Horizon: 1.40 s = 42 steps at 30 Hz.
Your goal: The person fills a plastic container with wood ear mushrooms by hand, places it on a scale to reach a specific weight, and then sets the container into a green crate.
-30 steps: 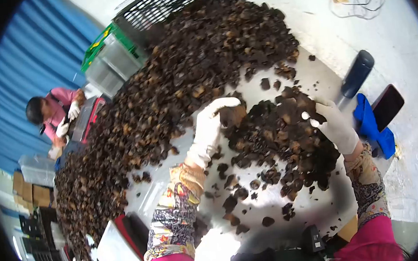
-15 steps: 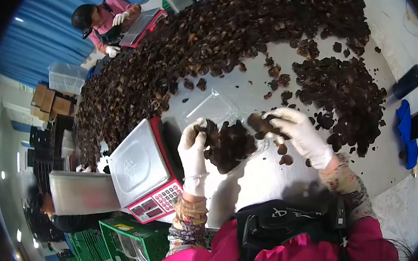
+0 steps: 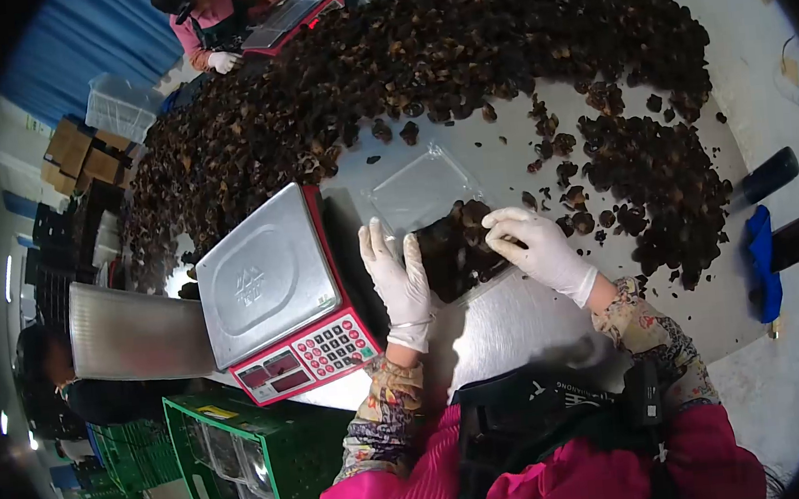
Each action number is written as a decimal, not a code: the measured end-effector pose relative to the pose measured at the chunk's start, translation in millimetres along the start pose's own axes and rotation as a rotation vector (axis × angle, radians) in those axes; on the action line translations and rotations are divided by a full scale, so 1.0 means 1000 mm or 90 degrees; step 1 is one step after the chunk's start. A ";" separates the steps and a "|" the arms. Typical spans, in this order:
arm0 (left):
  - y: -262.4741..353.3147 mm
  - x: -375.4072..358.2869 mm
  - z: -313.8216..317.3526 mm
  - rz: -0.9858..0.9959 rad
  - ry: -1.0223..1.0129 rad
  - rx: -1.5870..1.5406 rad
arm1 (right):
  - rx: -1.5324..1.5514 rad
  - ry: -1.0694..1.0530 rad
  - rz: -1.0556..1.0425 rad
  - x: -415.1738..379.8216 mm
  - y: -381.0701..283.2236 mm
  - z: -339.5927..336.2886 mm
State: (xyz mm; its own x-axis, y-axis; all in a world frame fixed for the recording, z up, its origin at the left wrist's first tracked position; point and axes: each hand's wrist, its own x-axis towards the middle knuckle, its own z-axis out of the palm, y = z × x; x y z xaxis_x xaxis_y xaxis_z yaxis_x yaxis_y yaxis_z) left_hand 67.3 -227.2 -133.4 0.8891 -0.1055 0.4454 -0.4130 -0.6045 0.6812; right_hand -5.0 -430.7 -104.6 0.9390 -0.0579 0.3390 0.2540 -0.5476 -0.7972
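Observation:
A clear plastic box with its lid (image 3: 425,188) folded back lies on the metal table in front of me. Dark brown wood ear mushrooms (image 3: 459,247) fill its near half. At the left side of the box is my white-gloved left hand (image 3: 399,283), open, its fingers stretched out and the thumb along the mushrooms. My gloved right hand (image 3: 540,251) is at the box's right side, thumb and fingers pinched together against the mushrooms. Whatever sits between those fingertips is too small to make out.
A red scale (image 3: 274,279) stands left of the box. Behind is a long heap of mushrooms (image 3: 384,70), with a smaller pile (image 3: 655,180) on the right. A green crate (image 3: 219,465) holds clear boxes. Across the heap a co-worker (image 3: 209,24) is beside another scale.
Both hands have lowered the mushroom clump into the clear box. My left hand has let go and straightened its fingers; the right has come in against the box's side. The view has shifted slightly.

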 end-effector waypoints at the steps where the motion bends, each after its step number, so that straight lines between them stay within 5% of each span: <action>1: -0.008 0.001 0.006 -0.057 0.004 0.012 | 0.023 0.020 0.032 -0.001 0.001 -0.001; 2: -0.019 0.003 0.015 -0.059 0.005 0.010 | 0.046 0.039 0.065 -0.003 0.002 -0.003; 4: -0.037 0.007 0.029 -0.267 0.028 -0.275 | 0.058 0.119 0.205 -0.010 -0.004 -0.010; 5: -0.033 0.012 0.030 -0.343 0.036 -0.292 | -0.012 0.179 0.158 -0.012 0.005 -0.006; 6: -0.032 0.020 0.028 -0.430 0.072 -0.580 | -0.016 0.176 0.156 -0.017 0.011 -0.009; 8: -0.006 0.031 0.009 -0.516 0.135 -0.801 | 0.038 -0.075 0.547 -0.025 0.009 -0.023; 10: 0.002 0.020 -0.007 -0.263 0.110 -0.632 | 0.162 -0.102 0.548 -0.029 -0.001 -0.032; 12: -0.005 0.001 -0.035 -0.226 -0.202 -0.318 | 0.443 -0.055 0.578 -0.038 0.007 -0.031; 14: -0.012 -0.029 -0.032 0.062 -0.199 -0.016 | 0.487 -0.049 0.571 -0.042 0.004 -0.032; 16: 0.000 -0.047 -0.036 0.076 -0.138 0.038 | 0.415 -0.040 0.592 -0.045 0.012 -0.021; 17: 0.006 -0.059 -0.034 -0.183 -0.121 -0.111 | 0.421 -0.036 0.601 -0.044 0.014 -0.019; 18: 0.010 -0.057 -0.040 -0.317 -0.206 -0.129 | 0.423 -0.041 0.600 -0.043 0.018 -0.019; 20: 0.002 -0.058 -0.046 -0.574 -0.372 -0.519 | 0.426 -0.096 0.638 -0.042 0.025 -0.018; 22: 0.002 -0.059 -0.042 -0.587 -0.334 -0.599 | 0.445 -0.111 0.652 -0.035 0.022 -0.018; 24: 0.003 -0.049 -0.046 -0.448 -0.256 -0.548 | 0.478 -0.104 0.614 -0.028 0.011 -0.018; 28: 0.016 -0.017 -0.095 -0.361 -0.136 -0.571 | 0.567 -0.093 0.490 0.004 -0.029 -0.001; 32: -0.017 0.002 -0.166 -0.302 -0.014 -0.510 | 0.458 -0.280 0.341 0.050 -0.086 0.037; 37: -0.063 0.009 -0.230 -0.442 0.034 -0.425 | 0.413 -0.346 0.380 0.094 -0.118 0.111; 42: -0.097 0.013 -0.254 -0.450 -0.032 -0.426 | 0.337 -0.371 0.363 0.119 -0.129 0.140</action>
State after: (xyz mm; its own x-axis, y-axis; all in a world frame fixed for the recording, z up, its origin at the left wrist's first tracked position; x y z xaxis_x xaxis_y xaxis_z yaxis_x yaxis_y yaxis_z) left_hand 69.0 30.9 -46.3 0.9761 0.0661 -0.2071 0.2054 0.0311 0.9782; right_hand 106.0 -249.9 -31.1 0.8846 0.3020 -0.3553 -0.3376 -0.1109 -0.9347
